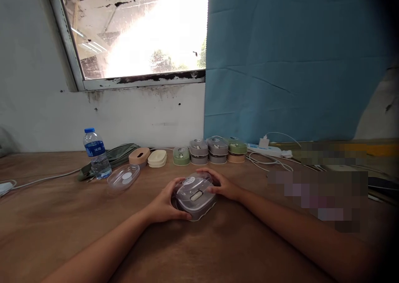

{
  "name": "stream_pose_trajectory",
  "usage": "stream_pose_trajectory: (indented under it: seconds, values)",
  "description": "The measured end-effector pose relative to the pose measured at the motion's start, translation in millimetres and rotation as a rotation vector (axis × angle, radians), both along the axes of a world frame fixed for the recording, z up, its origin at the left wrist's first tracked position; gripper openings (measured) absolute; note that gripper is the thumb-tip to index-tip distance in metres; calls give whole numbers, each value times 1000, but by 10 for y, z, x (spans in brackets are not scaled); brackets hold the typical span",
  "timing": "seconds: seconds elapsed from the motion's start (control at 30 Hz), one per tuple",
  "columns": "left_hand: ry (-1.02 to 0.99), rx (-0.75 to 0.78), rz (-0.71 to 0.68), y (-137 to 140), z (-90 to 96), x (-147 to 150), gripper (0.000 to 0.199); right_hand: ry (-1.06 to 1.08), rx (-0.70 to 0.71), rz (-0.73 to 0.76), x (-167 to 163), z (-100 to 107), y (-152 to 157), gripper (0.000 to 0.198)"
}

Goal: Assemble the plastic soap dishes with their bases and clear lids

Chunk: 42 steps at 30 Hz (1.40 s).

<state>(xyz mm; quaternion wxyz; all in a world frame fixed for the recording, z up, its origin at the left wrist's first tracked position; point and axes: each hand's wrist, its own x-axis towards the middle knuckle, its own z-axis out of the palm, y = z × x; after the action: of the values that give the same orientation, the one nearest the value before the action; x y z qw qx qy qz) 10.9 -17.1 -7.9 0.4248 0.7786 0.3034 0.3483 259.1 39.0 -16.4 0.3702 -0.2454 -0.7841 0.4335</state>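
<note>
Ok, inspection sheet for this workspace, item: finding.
Surface: flat brown tabletop.
Job's things: rounded grey plastic box on tabletop, clear plastic cover over it, seating unclear.
Clutter: blue-capped clear plastic bottle, loose clear plastic lid, row of rounded green, grey and peach plastic boxes.
Grips: left grip and right grip around the box.
Cables: white cable looped beside white power strip.
Surroundings: stained white wall, metal-framed window, hanging blue cloth.

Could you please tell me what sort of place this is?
Probably a simple indoor workplace, perhaps a small workshop: a wide brown tabletop bears a row of small rounded plastic boxes in green, grey and peach, and a white plastic power strip.
</note>
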Motion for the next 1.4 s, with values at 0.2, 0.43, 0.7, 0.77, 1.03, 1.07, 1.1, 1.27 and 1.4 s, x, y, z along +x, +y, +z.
stream_pose_trajectory:
  seconds: [0.2, 0.43, 0.7, 0.77, 1.03, 1.07, 1.1, 1.27, 1.4]
  values:
    - [-104, -139, 33, -31, 26, 31, 79, -11, -3, -269, -55, 37, 12, 40]
    - [-88, 82, 239, 11, 26, 18, 49, 83, -41, -415, -61, -53, 155, 43]
    - [244, 872, 348, -42, 139, -82, 44, 87, -131, -453, -31, -16, 179, 32]
    - [350, 985, 181, -83, 182, -68, 42, 47, -154, -409, -48, -10, 171, 29]
    - [480, 857, -127, -242, 239, 123, 37, -1, -155, -307, -87, -21, 157, 30]
    - [468, 821, -124, -250, 230, 135, 37, 0, -146, -298, -84, -12, 152, 32]
    - [454, 787, -120, -257, 222, 144, 35, 2, -139, -290, -81, -2, 146, 36]
    - [327, 671, -49, -287, 289, 156, 27, -14, -156, -236, -87, 18, 103, 60]
    - [242, 686, 136, -267, 545, -67, 26, -70, -154, -221, -99, 14, 76, 51]
